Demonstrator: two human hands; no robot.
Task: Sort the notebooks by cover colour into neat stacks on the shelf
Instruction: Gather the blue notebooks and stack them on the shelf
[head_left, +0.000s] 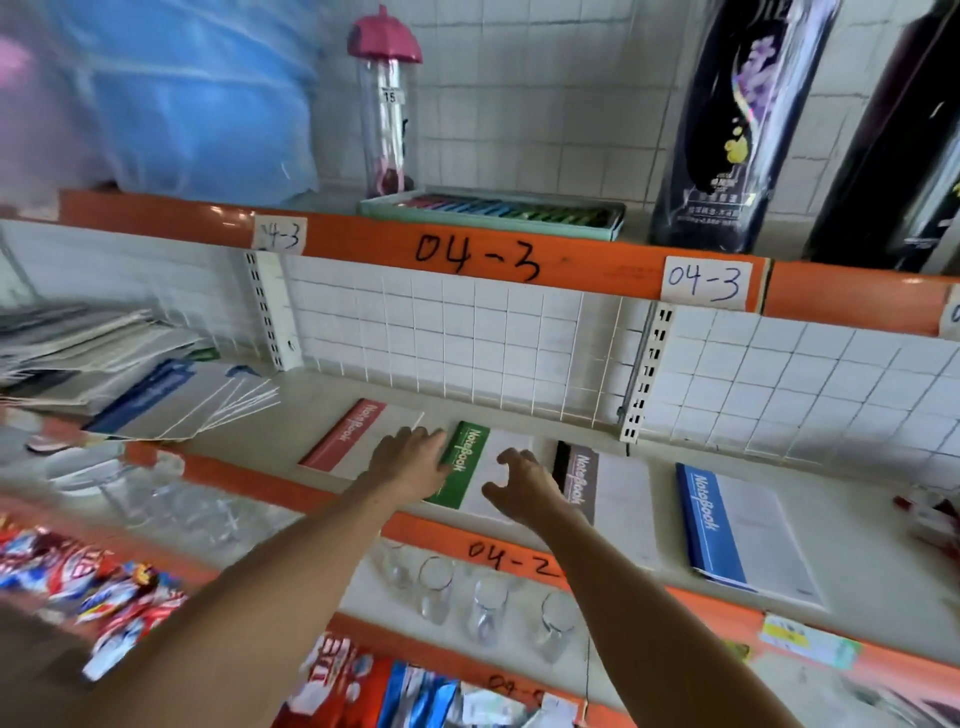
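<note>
Four notebooks lie side by side on the middle shelf (519, 415): a red-spined one (345, 434), a green-spined one (467, 465), a black and grey one (608, 499) and a blue one (737, 530). My left hand (410, 460) rests flat with straight fingers at the left edge of the green notebook. My right hand (524, 486) hovers over the green notebook's white cover, fingers loosely curled, holding nothing. A fanned pile of blue and white notebooks (176, 395) lies at the shelf's left end.
Orange shelf rails carry labels 04-3 and 04-2. The top shelf holds a pink-capped clear bottle (387, 104), a flat tray of coloured items (493, 210) and dark tall boxes (737, 119). Clear glasses (488, 603) stand on the shelf below, snack packets (93, 577) lower left.
</note>
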